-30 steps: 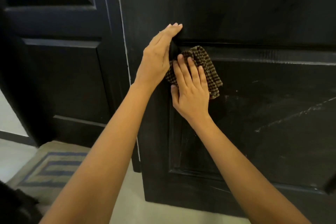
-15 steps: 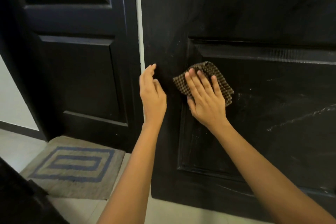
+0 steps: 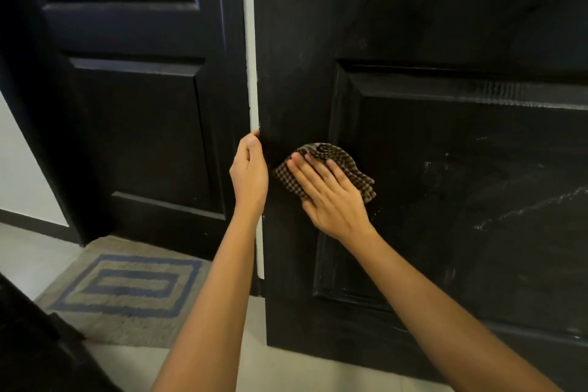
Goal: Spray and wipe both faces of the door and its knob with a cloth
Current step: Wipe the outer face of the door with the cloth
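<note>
**Bracing hand drops to the door's edge as the wipe moves onto the stile**

The right hand (image 3: 331, 197) lies flat, fingers straight and spread, pressing a crumpled brown-and-black checked cloth (image 3: 337, 154) against the near face of the black panelled wooden door (image 3: 445, 153). The cloth sticks out above and to the right of those fingers, and nothing is gripped. A second ago the cloth sat in the upper left corner of the sunken panel. It has since slid left, so the fingertips now reach the plain upright stile.

The left hand (image 3: 249, 173) has moved more. It was pressed flat high on the stile, above the cloth, and has come down beside the right fingertips. Its tips now touch the white edge strip (image 3: 253, 73) of the door. Whether its fingers hook round that edge is hidden, so I cannot tell if it holds the door or only rests there.

My reading is that the left hand is steadying the door for firmer strokes near its edge. Pale streaks (image 3: 525, 210) lie well to the right of the right hand's fingers, so this face looks unfinished. The knob is not in view.

Left of the left hand stand a second black panelled leaf (image 3: 136, 137) and a blue-striped woven doormat (image 3: 127, 289).
</note>
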